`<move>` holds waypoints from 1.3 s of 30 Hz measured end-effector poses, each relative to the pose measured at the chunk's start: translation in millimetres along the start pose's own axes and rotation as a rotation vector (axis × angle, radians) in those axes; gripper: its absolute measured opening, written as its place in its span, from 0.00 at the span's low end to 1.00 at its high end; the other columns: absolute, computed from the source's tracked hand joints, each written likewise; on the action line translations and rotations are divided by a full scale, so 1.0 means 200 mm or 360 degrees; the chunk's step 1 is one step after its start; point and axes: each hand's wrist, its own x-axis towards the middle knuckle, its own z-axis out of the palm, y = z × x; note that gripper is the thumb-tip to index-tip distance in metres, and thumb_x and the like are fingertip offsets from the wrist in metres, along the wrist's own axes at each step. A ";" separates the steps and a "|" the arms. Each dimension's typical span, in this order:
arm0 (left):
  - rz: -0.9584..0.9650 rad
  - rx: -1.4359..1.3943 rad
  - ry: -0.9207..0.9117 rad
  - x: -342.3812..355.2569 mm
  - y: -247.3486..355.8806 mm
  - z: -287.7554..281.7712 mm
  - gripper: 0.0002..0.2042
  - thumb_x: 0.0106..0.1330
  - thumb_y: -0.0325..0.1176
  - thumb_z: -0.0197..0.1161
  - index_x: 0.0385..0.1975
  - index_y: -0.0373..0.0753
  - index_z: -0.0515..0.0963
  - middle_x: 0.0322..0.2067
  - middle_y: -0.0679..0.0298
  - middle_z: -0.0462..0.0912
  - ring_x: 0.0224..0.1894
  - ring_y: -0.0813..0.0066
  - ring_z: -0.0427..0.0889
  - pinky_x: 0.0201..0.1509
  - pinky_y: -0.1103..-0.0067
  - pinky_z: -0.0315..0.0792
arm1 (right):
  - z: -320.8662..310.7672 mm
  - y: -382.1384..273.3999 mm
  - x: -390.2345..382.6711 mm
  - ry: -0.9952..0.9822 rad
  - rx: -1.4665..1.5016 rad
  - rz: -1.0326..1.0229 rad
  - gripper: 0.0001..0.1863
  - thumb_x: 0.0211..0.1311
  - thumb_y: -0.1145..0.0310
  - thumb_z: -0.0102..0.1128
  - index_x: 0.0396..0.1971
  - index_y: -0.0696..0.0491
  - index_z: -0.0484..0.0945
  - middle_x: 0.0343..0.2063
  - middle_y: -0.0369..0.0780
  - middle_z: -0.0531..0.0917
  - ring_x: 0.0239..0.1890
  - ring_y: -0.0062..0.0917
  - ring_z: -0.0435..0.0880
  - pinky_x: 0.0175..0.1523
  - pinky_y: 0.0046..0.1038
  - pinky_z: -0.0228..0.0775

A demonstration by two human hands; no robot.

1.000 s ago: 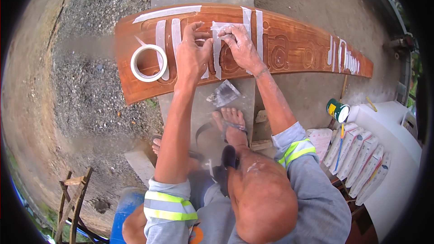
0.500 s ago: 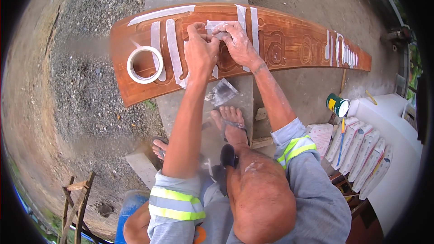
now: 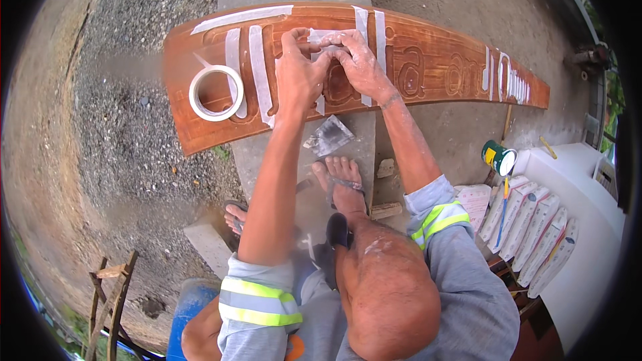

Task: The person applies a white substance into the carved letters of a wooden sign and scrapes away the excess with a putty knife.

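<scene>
the left hand [image 3: 301,73] and the right hand [image 3: 359,65] meet fingertip to fingertip at the upper middle of the frame, thumbs and forefingers bunched close. a scrap of tape may be pinched between them, but the fingers hide it, so i cannot tell whether either hand grips anything. for fine work like this, a light pinch by the edges seems best, keeping the sticky face off those dusty fingertips and the ends from folding together.

just under the fingers, a crosswise tape strip [image 3: 324,35] lies on the carved wooden board [image 3: 438,41], which curves across the upper frame, wide at left and tapering to the right. pressing each strip flat from its middle outward, then rubbing along the carved edges, should leave fewer gaps. wiping dust from the wood first would help the tape stick.

the masking tape roll [image 3: 212,116] sits on the board's wide left end, well apart from the hands, its loose tail lifted toward the upper left; a folded end would be easier to pick up.

below the board, at mid-frame, a grey sheet [image 3: 329,136] lies near the foot [image 3: 346,177]. at right, a green paint can [image 3: 493,156] stands above stacked bags [image 3: 528,217].
</scene>
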 end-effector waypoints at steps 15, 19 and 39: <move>-0.0092 0.0040 0.0027 -0.06 -0.06 0.07 0.25 0.64 0.27 0.70 0.59 0.32 0.68 0.36 0.49 0.89 0.37 0.59 0.89 0.43 0.66 0.80 | 0.01 -0.01 0.05 -0.0011 0.0037 0.0085 0.09 0.69 0.76 0.57 0.47 0.56 0.80 0.45 0.42 0.78 0.51 0.33 0.79 0.59 0.34 0.74; -0.0055 -0.0014 0.0018 -0.04 -0.07 0.07 0.25 0.65 0.28 0.71 0.59 0.30 0.69 0.36 0.49 0.89 0.36 0.65 0.89 0.40 0.70 0.81 | -0.01 0.00 0.06 -0.0065 0.0029 0.0111 0.07 0.69 0.75 0.61 0.44 0.59 0.78 0.45 0.40 0.80 0.45 0.25 0.83 0.51 0.30 0.78; 0.0129 0.0339 0.0172 -0.12 -0.06 -0.02 0.27 0.62 0.29 0.71 0.59 0.34 0.68 0.45 0.51 0.88 0.36 0.54 0.88 0.44 0.64 0.78 | 0.05 -0.07 0.03 0.0002 -0.0136 0.0014 0.05 0.68 0.74 0.60 0.39 0.56 0.83 0.43 0.45 0.76 0.49 0.41 0.79 0.57 0.39 0.74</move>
